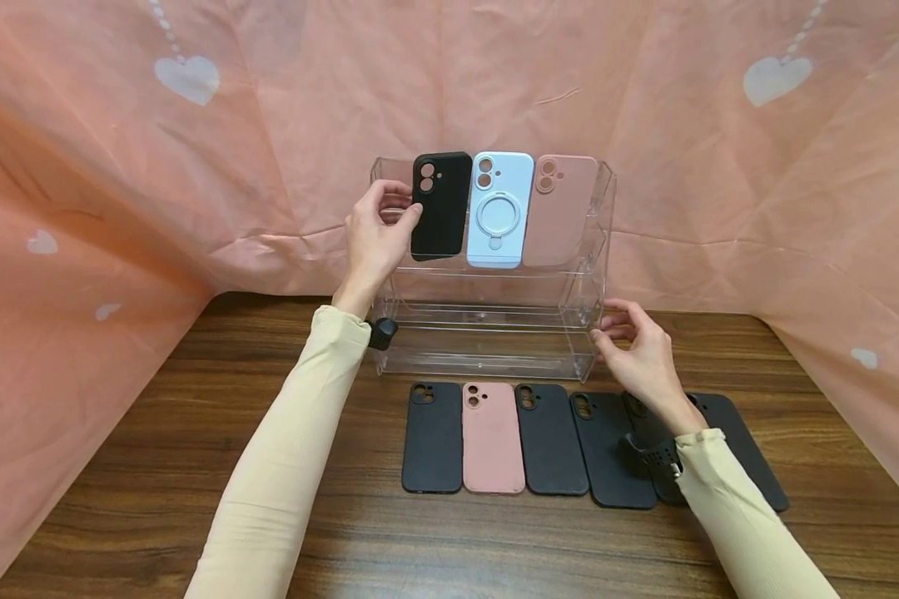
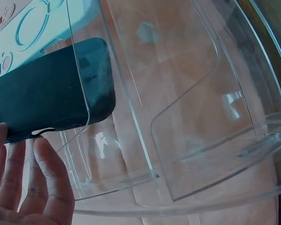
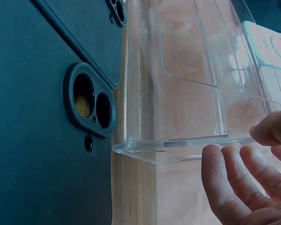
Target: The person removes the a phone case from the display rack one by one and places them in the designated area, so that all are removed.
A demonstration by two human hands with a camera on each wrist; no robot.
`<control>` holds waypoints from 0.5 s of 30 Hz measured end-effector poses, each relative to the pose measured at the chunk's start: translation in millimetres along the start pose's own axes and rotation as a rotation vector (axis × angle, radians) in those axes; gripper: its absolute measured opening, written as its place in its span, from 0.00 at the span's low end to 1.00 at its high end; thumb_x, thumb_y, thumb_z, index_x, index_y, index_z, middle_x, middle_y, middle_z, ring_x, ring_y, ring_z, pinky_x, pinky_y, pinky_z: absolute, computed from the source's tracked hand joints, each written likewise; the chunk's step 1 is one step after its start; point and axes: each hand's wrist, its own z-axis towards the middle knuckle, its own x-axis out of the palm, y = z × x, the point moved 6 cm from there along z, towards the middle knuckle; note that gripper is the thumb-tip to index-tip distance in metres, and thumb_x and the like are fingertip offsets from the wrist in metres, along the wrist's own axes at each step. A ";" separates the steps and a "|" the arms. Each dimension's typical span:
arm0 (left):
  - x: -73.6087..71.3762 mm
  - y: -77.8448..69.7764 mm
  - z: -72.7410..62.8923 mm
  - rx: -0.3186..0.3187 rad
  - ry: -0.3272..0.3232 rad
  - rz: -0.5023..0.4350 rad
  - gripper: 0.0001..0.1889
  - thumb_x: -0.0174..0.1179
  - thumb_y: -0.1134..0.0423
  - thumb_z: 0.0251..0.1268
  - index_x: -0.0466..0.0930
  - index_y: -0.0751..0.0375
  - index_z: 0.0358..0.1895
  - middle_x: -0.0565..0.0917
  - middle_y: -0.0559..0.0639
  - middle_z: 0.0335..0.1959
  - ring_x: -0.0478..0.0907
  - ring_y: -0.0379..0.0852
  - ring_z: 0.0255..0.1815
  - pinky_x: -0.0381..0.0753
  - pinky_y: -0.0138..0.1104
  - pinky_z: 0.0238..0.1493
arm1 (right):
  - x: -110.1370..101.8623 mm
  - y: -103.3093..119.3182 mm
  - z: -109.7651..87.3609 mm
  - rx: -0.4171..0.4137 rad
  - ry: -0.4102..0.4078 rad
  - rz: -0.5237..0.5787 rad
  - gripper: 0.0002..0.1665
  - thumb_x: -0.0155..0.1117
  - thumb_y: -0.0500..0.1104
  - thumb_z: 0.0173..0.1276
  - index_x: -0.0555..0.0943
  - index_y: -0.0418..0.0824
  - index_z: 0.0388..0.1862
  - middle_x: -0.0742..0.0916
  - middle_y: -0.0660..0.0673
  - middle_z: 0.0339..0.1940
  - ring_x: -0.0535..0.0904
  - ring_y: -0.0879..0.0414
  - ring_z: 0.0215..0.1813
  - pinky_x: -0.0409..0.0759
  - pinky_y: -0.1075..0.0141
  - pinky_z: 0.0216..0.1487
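Note:
Up on the top tier of a clear acrylic stand [image 1: 479,364], a black phone case [image 1: 444,218] leans at the left, its camera holes upward. My left hand [image 1: 377,235] pinches its left edge between thumb and fingers. In the left wrist view, the lower end of the case [image 2: 47,89] sits behind the clear front lip. Beside it stand a pale blue-white phone case [image 1: 504,173] with a ring and a pink phone case [image 1: 562,218]. My right hand [image 1: 639,353] grips the stand's right side panel, thumb and fingers on either side of its edge [image 3: 192,141].
Along the wooden table [image 1: 157,466] in front of the stand lies a row of several cases: a black case [image 1: 432,441] at the left, a pink case [image 1: 492,441], then more black ones, partly under my right forearm. A pink curtain [image 1: 307,100] hangs behind and at both sides.

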 end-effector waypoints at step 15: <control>-10.6 -11.9 -1.9 0.078 -0.104 -0.192 0.11 0.65 0.66 0.69 0.80 0.62 0.51 0.88 0.57 0.45 0.86 0.41 0.40 0.86 0.30 0.46 | -0.1 9.8 -1.5 0.007 0.001 0.011 0.28 0.64 0.26 0.67 0.74 0.31 0.66 0.84 0.31 0.43 0.82 0.73 0.34 0.84 0.75 0.28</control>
